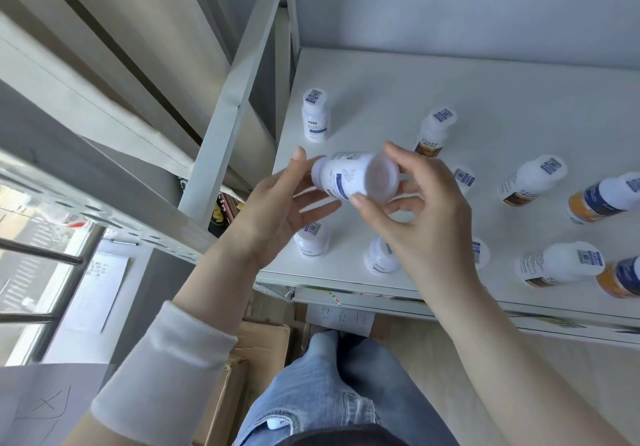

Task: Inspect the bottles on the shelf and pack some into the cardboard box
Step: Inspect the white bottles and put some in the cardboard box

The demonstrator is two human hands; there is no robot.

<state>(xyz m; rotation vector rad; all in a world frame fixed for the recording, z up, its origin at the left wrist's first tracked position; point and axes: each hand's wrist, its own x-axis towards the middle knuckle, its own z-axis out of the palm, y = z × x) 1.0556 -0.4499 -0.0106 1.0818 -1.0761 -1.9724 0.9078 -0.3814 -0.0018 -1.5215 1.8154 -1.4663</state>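
The person stands at a white shelf [381, 74] and holds a white bottle [349, 177] on its side above it, between both hands. The left hand [277, 203] takes the cap end. Its thumb lies against the neck from above and its fingers reach under the body, so it closes lightly on the bottle. The right hand [419, 213] pinches the base end, forefinger over the top of the rim and thumb pressed to the near edge. The round base is turned up toward the person. A dark blue band shows on the label.

Other bottles stand upright on the shelf around the hands. Just beyond the left thumb is a blue-label bottle [315, 114], and beyond the right forefinger a brown-label bottle [433, 132]. Below the left fingers stands a squat bottle [311, 239], and a second squat bottle [381, 255] stands partly hidden under the right hand. Out to the right of the right hand are a tall white bottle [531, 178] and an orange-and-blue bottle [604, 199]. Two more caps peep out from behind the right hand, too covered to describe.

The cardboard box [256, 359] sits on the floor under the left forearm, beside the person's jeans [329, 393]; I cannot see what is in it. A handwritten note [341, 319] hangs below the shelf edge, under the right wrist. Left of the left forearm lie a notepad [100, 289] and a pen [124, 243].
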